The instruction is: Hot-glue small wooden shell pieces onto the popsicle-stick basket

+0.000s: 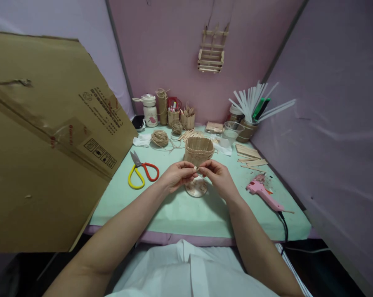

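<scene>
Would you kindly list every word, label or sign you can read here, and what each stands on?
Nothing can be quoted.
Cardboard sheet: black printed lines and a round logo, too small to read.
Boxed handling symbols on it: pictures only, no legible words.
Its tape: red marks, blurred.
White bottle: pink picture, no readable text.

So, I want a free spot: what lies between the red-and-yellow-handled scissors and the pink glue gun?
Head view: the left hand and right hand, pinching a small pale piece, above a round pale disc on the pale green mat.
</scene>
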{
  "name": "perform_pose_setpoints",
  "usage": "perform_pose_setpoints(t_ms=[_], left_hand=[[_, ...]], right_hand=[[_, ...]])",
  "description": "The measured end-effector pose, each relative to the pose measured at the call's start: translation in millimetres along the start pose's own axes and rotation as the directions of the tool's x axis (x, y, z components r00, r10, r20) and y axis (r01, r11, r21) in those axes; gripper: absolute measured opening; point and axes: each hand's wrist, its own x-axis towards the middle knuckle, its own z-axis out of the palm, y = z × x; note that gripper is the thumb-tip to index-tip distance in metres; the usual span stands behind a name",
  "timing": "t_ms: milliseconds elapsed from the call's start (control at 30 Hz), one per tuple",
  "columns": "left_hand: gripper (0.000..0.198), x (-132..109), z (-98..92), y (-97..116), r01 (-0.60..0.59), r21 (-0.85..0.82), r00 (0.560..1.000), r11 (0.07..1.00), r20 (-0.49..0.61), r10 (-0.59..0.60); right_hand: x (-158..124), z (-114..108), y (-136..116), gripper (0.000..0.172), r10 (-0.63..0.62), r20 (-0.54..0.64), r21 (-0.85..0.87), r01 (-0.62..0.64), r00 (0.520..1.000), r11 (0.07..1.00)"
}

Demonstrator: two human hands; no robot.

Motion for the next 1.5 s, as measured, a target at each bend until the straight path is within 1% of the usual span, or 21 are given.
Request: perform_pose_setpoints(t_ms=[100, 200, 367, 533, 700, 833, 933, 1000, 1067, 1200, 1300, 1367, 1500], left_hand=[[0.028, -1, 4.3, 0, -0.076, 0.041, 0.995, 0.996, -0.061, 0.079], [0.031, -3, 8.3, -1, -0.118, 0.076, 0.987, 0.99, -0.1, 0.126], [0.033, -2, 9.4, -3, -0.153, 0.115, 0.982, 0.982, -0.092, 0.164], [0.034, -1, 8.4, -5, -0.161, 0.126, 0.982, 0.979, -0.08, 0.172], [0.035, -1, 9.2, -6, -0.172, 0.141, 0.98, 0.975, -0.08, 0.184], [0.035, -1, 10.7, -7, -0.206, 0.165, 0.971, 0.965, -0.092, 0.223], [0.036, 0, 11.3, -9, -0.198, 0.142, 0.971, 0.97, -0.105, 0.214], [0.037, 0, 11.6, -9, -0.183, 0.111, 0.974, 0.977, -0.112, 0.196], [0.039, 1, 12.0, -9, -0.188, 0.096, 0.973, 0.977, -0.116, 0.199], [0.04, 0, 13.5, -10, -0.228, 0.101, 0.964, 0.968, -0.114, 0.239], [0.037, 0, 14.5, -10, -0.226, 0.114, 0.964, 0.967, -0.115, 0.239], [0.033, 0, 14.8, -10, -0.213, 0.107, 0.968, 0.971, -0.109, 0.225], [0.025, -1, 14.9, -9, -0.151, 0.059, 0.981, 0.987, -0.112, 0.156]], right_hand=[[1, 0, 3, 0.018, 0.049, 0.013, 0.025, -0.05, 0.999, 0.998], [2, 2, 5, 0.02, 0.082, 0.014, 0.015, -0.082, 0.997, 0.996], [2, 4, 7, 0.021, 0.068, -0.023, -0.07, -0.069, 0.997, 0.995], [4, 1, 12, 0.02, 0.069, -0.035, -0.128, -0.073, 0.997, 0.989], [4, 2, 14, 0.021, 0.075, -0.044, -0.133, -0.081, 0.996, 0.988], [4, 4, 10, 0.021, 0.131, -0.049, -0.099, -0.136, 0.99, 0.986], [4, 5, 8, 0.025, 0.172, -0.045, -0.025, -0.173, 0.984, 0.985], [4, 5, 7, 0.027, 0.182, -0.052, 0.026, -0.181, 0.982, 0.983], [3, 5, 7, 0.027, 0.184, -0.068, 0.043, -0.182, 0.981, 0.982], [2, 6, 5, 0.023, 0.162, -0.096, -0.001, -0.163, 0.982, 0.987], [1, 7, 5, 0.019, 0.134, -0.112, -0.051, -0.14, 0.985, 0.989], [0, 7, 4, 0.019, 0.115, -0.13, -0.088, -0.127, 0.985, 0.988], [-2, 6, 2, 0.018, 0.097, -0.169, -0.132, -0.12, 0.981, 0.984]])
